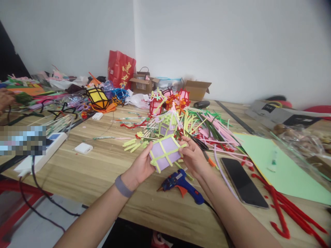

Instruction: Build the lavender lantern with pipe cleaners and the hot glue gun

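Observation:
Between my hands is a small lantern body (165,153), with lilac panels crossed by yellow-green pipe cleaner strips. My left hand (141,164) grips its left side, wrist banded in grey-purple. At its right edge the fingers of my right hand (192,155) pinch the frame near the end of a yellow-green strip. Just below the lantern body lies a blue hot glue gun (182,184) with an orange trigger, its nozzle pointing left. Behind it stands another lilac and yellow-green lantern (167,125) with a pale, pointed top.
A dark phone (243,182), red pipe cleaners (287,206) and a green sheet (287,168) lie at right. Many loose pipe cleaners (217,127) spread behind my hands. A power strip (42,153) sits at left, cables hanging off the edge. Another person's hand (6,100) shows far left.

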The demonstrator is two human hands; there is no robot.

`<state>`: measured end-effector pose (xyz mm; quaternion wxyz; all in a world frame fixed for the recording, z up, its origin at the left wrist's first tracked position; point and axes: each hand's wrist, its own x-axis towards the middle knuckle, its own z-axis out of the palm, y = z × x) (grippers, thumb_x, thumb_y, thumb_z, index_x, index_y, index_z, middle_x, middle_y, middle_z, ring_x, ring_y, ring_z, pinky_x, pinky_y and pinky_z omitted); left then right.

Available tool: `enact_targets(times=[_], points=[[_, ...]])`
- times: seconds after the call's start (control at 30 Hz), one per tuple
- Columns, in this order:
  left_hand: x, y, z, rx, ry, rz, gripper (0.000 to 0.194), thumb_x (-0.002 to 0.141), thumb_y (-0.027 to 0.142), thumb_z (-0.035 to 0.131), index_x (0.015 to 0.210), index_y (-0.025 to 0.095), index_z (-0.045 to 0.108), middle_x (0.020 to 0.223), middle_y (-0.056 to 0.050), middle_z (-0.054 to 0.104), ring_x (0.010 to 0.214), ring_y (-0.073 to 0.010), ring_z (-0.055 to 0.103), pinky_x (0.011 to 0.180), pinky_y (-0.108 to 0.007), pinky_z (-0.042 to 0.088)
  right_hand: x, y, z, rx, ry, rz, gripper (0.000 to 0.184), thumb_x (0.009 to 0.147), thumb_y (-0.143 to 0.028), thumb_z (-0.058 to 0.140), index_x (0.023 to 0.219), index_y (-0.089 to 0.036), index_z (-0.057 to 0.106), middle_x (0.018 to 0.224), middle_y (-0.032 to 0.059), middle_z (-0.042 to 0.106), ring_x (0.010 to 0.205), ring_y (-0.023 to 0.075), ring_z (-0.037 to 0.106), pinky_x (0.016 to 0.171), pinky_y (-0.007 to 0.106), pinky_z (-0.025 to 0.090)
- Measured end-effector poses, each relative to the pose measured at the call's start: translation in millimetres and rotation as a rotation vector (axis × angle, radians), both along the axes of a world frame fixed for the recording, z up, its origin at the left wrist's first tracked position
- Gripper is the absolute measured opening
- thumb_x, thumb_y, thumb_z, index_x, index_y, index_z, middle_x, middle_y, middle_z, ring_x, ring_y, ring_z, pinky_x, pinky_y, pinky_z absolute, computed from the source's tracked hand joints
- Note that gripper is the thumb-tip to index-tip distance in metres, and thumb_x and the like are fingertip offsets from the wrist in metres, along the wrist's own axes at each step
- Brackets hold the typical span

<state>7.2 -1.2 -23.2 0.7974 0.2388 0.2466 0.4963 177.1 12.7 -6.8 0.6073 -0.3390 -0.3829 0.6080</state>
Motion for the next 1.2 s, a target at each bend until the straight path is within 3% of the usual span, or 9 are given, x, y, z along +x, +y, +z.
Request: enact_targets(times=[0.2, 0.3, 0.4, 0.47, 0.53, 0.67, 0.87, 1.03, 1.2], points=[[-0.5, -1.1, 1.1, 0.187, 0.062, 0.154, 0.05, 0.076, 0.059, 0.064, 0.095, 0.013, 0.071, 0.103, -0.014, 0.073, 0.113, -0.0284, 0.061, 0.097, -0.038, 0.047, 16.0, 10.7, 0.8, -0.029, 0.017, -0.09, 0.046, 0.052, -0.017, 0.08, 0.09, -0.024, 0.057, 0.066, -0.0077, 0.06, 0.059, 0.0111, 0.056, 0.056, 0.024, 0.045], [-2.2, -5.8, 2.4, 0.395, 0.308, 0.233, 0.03, 0.069, 0.043, 0.077, 0.083, 0.017, 0.074, 0.099, -0.01, 0.073, 0.11, -0.027, 0.06, 0.095, -0.031, 0.045, 19.6, 13.7, 0.7, -0.062, 0.047, -0.121, 0.045, 0.052, -0.018, 0.082, 0.089, -0.024, 0.056, 0.068, -0.0074, 0.062, 0.06, 0.0121, 0.058, 0.054, 0.024, 0.046], [-2.4, -10.3, 2.2, 0.522, 0.548, 0.23, 0.013, 0.071, 0.033, 0.077, 0.069, 0.02, 0.073, 0.083, -0.005, 0.073, 0.104, -0.0259, 0.061, 0.091, -0.029, 0.045, 16.3, 11.6, 0.6, -0.093, 0.066, -0.107, 0.045, 0.05, -0.017, 0.083, 0.087, -0.023, 0.057, 0.068, -0.0071, 0.063, 0.06, 0.012, 0.059, 0.054, 0.024, 0.046], [-1.0, -10.4, -0.4, 0.477, 0.605, 0.205, 0.015, 0.073, 0.033, 0.074, 0.066, 0.02, 0.072, 0.069, -0.003, 0.07, 0.09, -0.0248, 0.064, 0.082, -0.03, 0.048, 12.6, 8.4, 1.0, -0.094, 0.05, -0.08, 0.047, 0.05, -0.018, 0.085, 0.088, -0.022, 0.058, 0.067, -0.0068, 0.064, 0.06, 0.0114, 0.058, 0.057, 0.024, 0.046], [0.9, -8.0, -4.1, 0.375, 0.558, 0.21, 0.016, 0.075, 0.035, 0.072, 0.072, 0.019, 0.074, 0.068, -0.003, 0.071, 0.083, -0.0236, 0.065, 0.079, -0.031, 0.049, 10.1, 5.4, 2.0, -0.065, -0.004, -0.057, 0.047, 0.051, -0.022, 0.086, 0.089, -0.022, 0.058, 0.066, -0.0062, 0.064, 0.059, 0.0111, 0.057, 0.057, 0.024, 0.046], [2.5, -1.9, -8.1, 0.25, 0.312, 0.269, 0.022, 0.072, 0.034, 0.074, 0.085, 0.016, 0.074, 0.083, -0.007, 0.075, 0.094, -0.0243, 0.067, 0.09, -0.033, 0.048, 10.2, 2.6, 3.7, 0.056, -0.202, -0.107, 0.038, 0.062, -0.037, 0.082, 0.088, -0.023, 0.058, 0.071, -0.0026, 0.068, 0.067, 0.0146, 0.062, 0.064, 0.028, 0.047], [2.1, -0.8, -1.7, 0.176, 0.207, 0.283, 0.02, 0.069, 0.029, 0.076, 0.082, 0.015, 0.072, 0.087, -0.008, 0.076, 0.104, -0.0278, 0.066, 0.092, -0.036, 0.049, 12.4, 4.3, -0.3, 0.133, -0.297, -0.159, 0.03, 0.072, -0.045, 0.073, 0.088, -0.025, 0.057, 0.08, 0.0002, 0.071, 0.077, 0.018, 0.065, 0.079, 0.035, 0.049], [2.2, 4.1, -2.5, 0.071, 0.103, 0.349, 0.017, 0.069, 0.02, 0.072, 0.084, 0.012, 0.07, 0.093, -0.009, 0.076, 0.107, -0.0269, 0.066, 0.095, -0.036, 0.05, 17.3, 10.9, -4.6, 0.178, -0.207, -0.22, 0.033, 0.066, -0.04, 0.079, 0.087, -0.025, 0.058, 0.069, -0.0051, 0.062, 0.064, 0.0127, 0.056, 0.066, 0.027, 0.045], [1.8, 6.9, -7.0, 0.041, 0.078, 0.313, 0.017, 0.075, 0.018, 0.067, 0.09, 0.011, 0.07, 0.1, -0.009, 0.075, 0.108, -0.0258, 0.066, 0.096, -0.035, 0.051, 23.2, 13.8, -7.1, 0.306, -0.173, -0.228, 0.027, 0.07, -0.038, 0.077, 0.087, -0.025, 0.059, 0.064, -0.006, 0.054, 0.061, 0.0114, 0.049, 0.062, 0.025, 0.04]])
